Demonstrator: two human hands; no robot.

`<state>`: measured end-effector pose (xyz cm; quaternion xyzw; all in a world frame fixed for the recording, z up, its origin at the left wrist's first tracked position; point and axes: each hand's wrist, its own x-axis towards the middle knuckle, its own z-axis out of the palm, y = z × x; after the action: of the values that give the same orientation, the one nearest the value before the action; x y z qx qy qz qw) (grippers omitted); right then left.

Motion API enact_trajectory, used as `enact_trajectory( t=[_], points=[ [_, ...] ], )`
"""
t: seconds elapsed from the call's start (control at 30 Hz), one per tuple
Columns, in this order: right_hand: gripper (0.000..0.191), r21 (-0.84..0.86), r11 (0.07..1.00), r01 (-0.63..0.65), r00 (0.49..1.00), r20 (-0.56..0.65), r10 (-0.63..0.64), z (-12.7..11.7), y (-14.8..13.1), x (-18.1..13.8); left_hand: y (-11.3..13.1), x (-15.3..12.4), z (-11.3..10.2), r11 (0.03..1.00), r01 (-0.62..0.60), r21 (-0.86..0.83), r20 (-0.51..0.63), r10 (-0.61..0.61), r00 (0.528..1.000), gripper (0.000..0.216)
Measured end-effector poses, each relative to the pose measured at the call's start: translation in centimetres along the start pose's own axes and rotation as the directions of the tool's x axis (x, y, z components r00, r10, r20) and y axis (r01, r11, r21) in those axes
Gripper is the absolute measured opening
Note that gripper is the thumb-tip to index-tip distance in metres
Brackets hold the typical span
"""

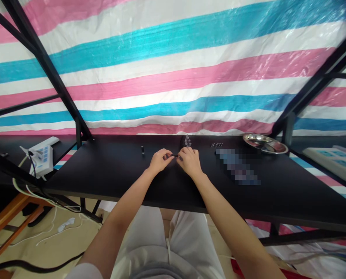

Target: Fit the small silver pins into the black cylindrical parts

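Above the middle of the black table, my left hand [160, 160] and my right hand [189, 160] are close together, fingers pinched. Between their fingertips runs a small, thin, dark rod-like piece [174, 155]; its exact kind is too small to make out. Just behind my right hand is a cluster of small greyish, clear-looking pieces [187, 141] by a dark holder, partly hidden by the fingers. Left of my left hand, a short dark cylinder with a pale band [143, 150] stands upright on the table.
To the right lie several tiny clear pieces [216, 145], a pixelated flat item [239, 167] and a shiny metal dish [248, 138]. Black frame posts [49, 73] rise at both sides before a striped sheet [173, 42]. A white power strip [43, 159] with cables sits far left.
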<state>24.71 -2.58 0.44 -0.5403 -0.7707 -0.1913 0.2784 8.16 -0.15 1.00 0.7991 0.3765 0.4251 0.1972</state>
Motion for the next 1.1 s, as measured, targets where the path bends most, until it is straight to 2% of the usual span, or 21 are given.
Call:
enact_trajectory(
  t=[0.2, 0.4, 0.53, 0.7, 0.8, 0.9, 1.0, 1.1],
  points=[
    [0.010, 0.021, 0.999, 0.031, 0.999, 0.017, -0.031, -0.4, -0.1, 0.0, 0.5, 0.1, -0.3, 0.997, -0.021, 0.071, 0.084, 0.015, 0.996, 0.010],
    [0.013, 0.048, 0.999, 0.022, 0.999, 0.046, -0.024, -0.2, -0.2, 0.0, 1.9, 1.0, -1.6, 0.946, -0.133, 0.294, 0.210, 0.072, 0.975, 0.008],
    [0.016, 0.115, 0.993, -0.016, 1.000, 0.025, 0.013, 0.1, -0.4, -0.1, 3.2, 2.6, -3.1, 0.902, -0.229, 0.365, 0.341, 0.099, 0.935, 0.007],
    [0.021, 0.253, 0.961, -0.109, 0.992, -0.041, 0.123, 0.3, -1.1, 0.1, 4.3, 5.8, -5.7, 0.879, -0.331, 0.343, 0.497, 0.129, 0.858, 0.009],
    [0.027, 0.316, 0.943, -0.106, 0.990, -0.053, 0.129, 0.5, -1.4, 0.1, 3.4, 7.8, -7.7, 0.868, -0.280, 0.409, 0.511, 0.036, 0.859, 0.014],
    [0.027, 0.342, 0.935, -0.098, 0.993, -0.029, 0.114, 0.7, -1.3, 0.0, 1.2, 9.3, -9.6, 0.812, -0.251, 0.528, 0.523, -0.077, 0.849, 0.013],
    [0.024, 0.359, 0.927, -0.112, 0.993, 0.010, 0.117, 0.8, -1.1, -0.1, -1.0, 9.6, -10.8, 0.732, -0.216, 0.647, 0.519, -0.214, 0.827, 0.014],
    [0.021, 0.366, 0.923, -0.117, 0.993, 0.043, 0.109, 0.8, -1.0, 0.0, -2.1, 9.2, -11.1, 0.683, -0.194, 0.705, 0.495, -0.276, 0.824, 0.014]
  ],
)
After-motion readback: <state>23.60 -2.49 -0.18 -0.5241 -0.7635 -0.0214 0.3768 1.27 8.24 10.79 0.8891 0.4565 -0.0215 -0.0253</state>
